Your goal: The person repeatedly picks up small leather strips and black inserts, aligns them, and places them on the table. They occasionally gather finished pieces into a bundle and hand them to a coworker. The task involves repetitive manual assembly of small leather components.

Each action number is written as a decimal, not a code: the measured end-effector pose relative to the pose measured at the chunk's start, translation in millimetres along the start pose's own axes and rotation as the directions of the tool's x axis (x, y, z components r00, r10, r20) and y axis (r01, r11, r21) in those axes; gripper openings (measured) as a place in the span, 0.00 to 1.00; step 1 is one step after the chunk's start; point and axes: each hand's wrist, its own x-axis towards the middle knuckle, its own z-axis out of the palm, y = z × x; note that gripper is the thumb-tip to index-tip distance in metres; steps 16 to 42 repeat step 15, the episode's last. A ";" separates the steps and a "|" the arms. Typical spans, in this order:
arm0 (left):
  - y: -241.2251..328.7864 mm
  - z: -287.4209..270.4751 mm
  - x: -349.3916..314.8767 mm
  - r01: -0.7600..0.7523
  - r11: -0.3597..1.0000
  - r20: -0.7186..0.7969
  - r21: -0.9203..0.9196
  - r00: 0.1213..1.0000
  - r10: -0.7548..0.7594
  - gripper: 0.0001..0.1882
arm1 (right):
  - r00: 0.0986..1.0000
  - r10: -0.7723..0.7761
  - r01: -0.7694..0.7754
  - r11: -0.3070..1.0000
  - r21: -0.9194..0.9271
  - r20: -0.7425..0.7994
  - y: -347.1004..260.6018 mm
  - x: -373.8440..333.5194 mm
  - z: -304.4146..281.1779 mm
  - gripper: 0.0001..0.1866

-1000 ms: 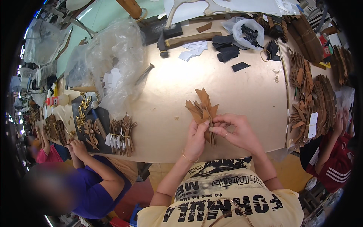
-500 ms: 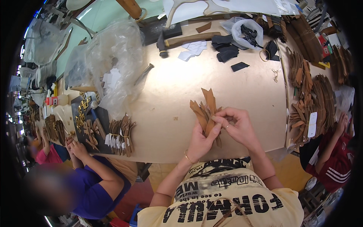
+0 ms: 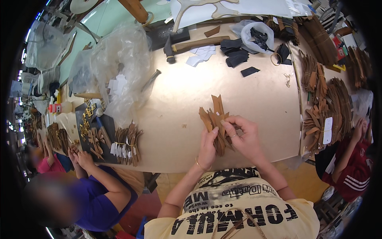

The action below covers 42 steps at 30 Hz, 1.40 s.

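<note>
Both my hands are at a loose bundle of brown leather strips (image 3: 217, 115) above the near part of the table. My left hand (image 3: 207, 148) wraps the bundle from the left, its thumb lying along the strips. From the right, my right hand (image 3: 243, 133) pinches at the bundle's side with thumb and forefinger. The strips fan out at the top, and several have notched ends. Fingers hide the bundle's lower middle.
Left on the table lie tagged strip bundles (image 3: 126, 144), a dark board (image 3: 110, 123) with gold buckles, and a plastic bag (image 3: 119, 59). A hammer (image 3: 199, 43) and black pieces (image 3: 234, 51) lie farther back. Strip stacks (image 3: 338, 99) fill the right. Co-workers sit at both sides.
My left thumb has drawn back from my right fingers, and my right hand has shifted slightly left. The bundle is spread a little wider and turned more upright.
</note>
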 end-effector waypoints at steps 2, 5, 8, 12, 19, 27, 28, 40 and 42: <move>-1.4 -0.4 -2.6 -0.003 1.000 0.008 -0.017 1.000 0.003 0.18 | 0.999 -0.035 0.036 0.998 -0.050 0.014 -1.4 -0.1 -1.1 0.08; 0.6 -0.2 -1.4 -0.087 0.995 0.112 0.046 0.990 0.081 0.18 | 0.993 -0.086 0.088 0.996 -0.012 0.075 -1.5 1.8 -5.1 0.09; 9.2 -1.5 1.7 -0.180 0.960 0.223 0.214 0.966 0.131 0.19 | 0.982 -0.121 0.103 0.987 0.122 0.146 0.4 2.5 -14.5 0.09; 19.1 4.8 -3.7 0.087 0.985 0.145 -0.147 0.987 -0.065 0.24 | 1.000 0.024 -0.026 0.984 0.176 0.014 2.5 -1.0 -30.3 0.12; 22.0 9.6 -11.2 0.079 0.959 0.121 -0.271 0.992 -0.048 0.29 | 0.992 0.115 -0.120 0.986 0.114 0.043 7.3 -0.9 -37.9 0.13; 22.0 9.6 -11.2 0.079 0.959 0.121 -0.271 0.992 -0.048 0.29 | 0.992 0.115 -0.120 0.986 0.114 0.043 7.3 -0.9 -37.9 0.13; 22.0 9.6 -11.2 0.079 0.959 0.121 -0.271 0.992 -0.048 0.29 | 0.992 0.115 -0.120 0.986 0.114 0.043 7.3 -0.9 -37.9 0.13; 22.0 9.6 -11.2 0.079 0.959 0.121 -0.271 0.992 -0.048 0.29 | 0.992 0.115 -0.120 0.986 0.114 0.043 7.3 -0.9 -37.9 0.13; 22.0 9.6 -11.2 0.079 0.959 0.121 -0.271 0.992 -0.048 0.29 | 0.992 0.115 -0.120 0.986 0.114 0.043 7.3 -0.9 -37.9 0.13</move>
